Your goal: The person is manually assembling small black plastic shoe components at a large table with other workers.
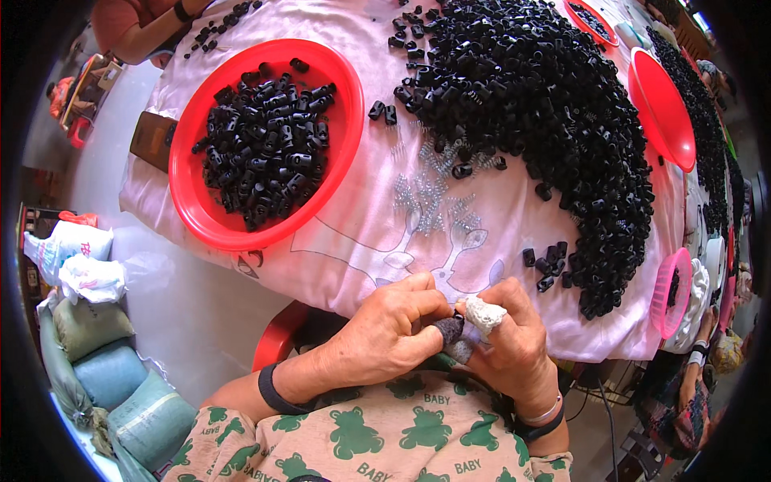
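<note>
Close in front of my body, just off the table's near edge, my left hand [393,321] and my right hand [514,341] meet at their fingertips. Between them is a small black cord lock part [458,316], mostly hidden by the fingers. A dark grey cover wraps my left thumb, and a white wrap [485,314] covers a finger of my right hand. Beyond the hands, loose metal springs [434,201] lie scattered on the pink cloth [345,269]. A few black cord lock pieces [546,265] sit apart, to the right of the springs.
A large heap of black plastic pieces [538,104] covers the table's right side. To the left stands a red basin [183,181] of black cord locks, beside a brown phone-like object [151,140]. More basins [662,104] and other people [144,28] are around. Stuffed sacks [148,418] line the floor.
</note>
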Demonstrator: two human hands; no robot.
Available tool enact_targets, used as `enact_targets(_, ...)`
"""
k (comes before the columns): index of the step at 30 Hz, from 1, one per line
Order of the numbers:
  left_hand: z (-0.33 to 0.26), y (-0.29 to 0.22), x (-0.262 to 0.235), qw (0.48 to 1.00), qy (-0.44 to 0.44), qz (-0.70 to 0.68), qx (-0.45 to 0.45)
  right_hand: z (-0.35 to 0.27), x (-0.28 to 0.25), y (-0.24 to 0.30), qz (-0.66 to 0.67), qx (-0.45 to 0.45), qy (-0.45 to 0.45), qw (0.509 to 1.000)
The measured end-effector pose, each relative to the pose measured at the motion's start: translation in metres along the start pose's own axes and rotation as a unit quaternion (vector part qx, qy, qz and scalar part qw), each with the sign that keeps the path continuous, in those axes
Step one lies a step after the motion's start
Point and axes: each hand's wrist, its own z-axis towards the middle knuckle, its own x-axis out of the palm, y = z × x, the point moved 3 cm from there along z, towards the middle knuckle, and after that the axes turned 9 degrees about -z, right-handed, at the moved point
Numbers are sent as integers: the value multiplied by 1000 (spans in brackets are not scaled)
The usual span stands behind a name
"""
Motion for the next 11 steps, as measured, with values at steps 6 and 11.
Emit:
enact_targets(6,-1,-2,3,999,-15,-1,34,-2,0,-4,-7,15,-17,1000)
enact_targets(11,-3,-1,3,1000,-2,-18,-15,-3,0,-3,-8,-1,-21,1000)
